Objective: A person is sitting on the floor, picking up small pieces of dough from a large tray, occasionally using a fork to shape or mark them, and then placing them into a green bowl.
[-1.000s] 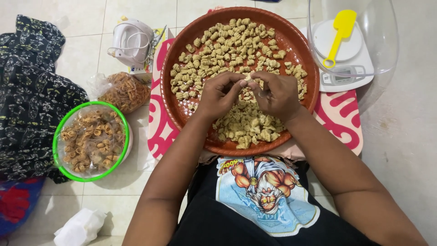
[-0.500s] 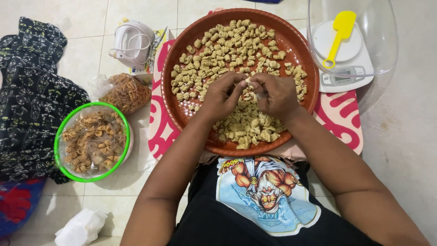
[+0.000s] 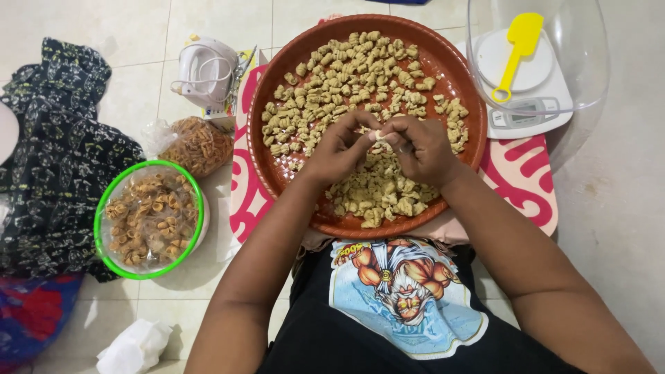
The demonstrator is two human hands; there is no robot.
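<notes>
A round brown tray (image 3: 464,83) rests on my lap and holds several small ridged pieces of pale dough (image 3: 346,76). Over its middle, my left hand (image 3: 339,147) and my right hand (image 3: 420,147) meet fingertip to fingertip. Both pinch one small piece of dough (image 3: 378,136) between them. More dough pieces (image 3: 377,190) lie heaped below my hands, toward me.
A green-rimmed bowl (image 3: 104,208) of browned shell-shaped snacks sits on the floor at left, a clear bag of snacks (image 3: 197,144) and a white hand mixer (image 3: 206,69) behind it. At right a clear bowl (image 3: 589,62) with a yellow spatula (image 3: 516,52) stands over a white scale (image 3: 526,114). Dark patterned cloth (image 3: 48,152) lies far left.
My hands stay together over the tray with small finger movements on the dough piece. The view has shifted slightly.
</notes>
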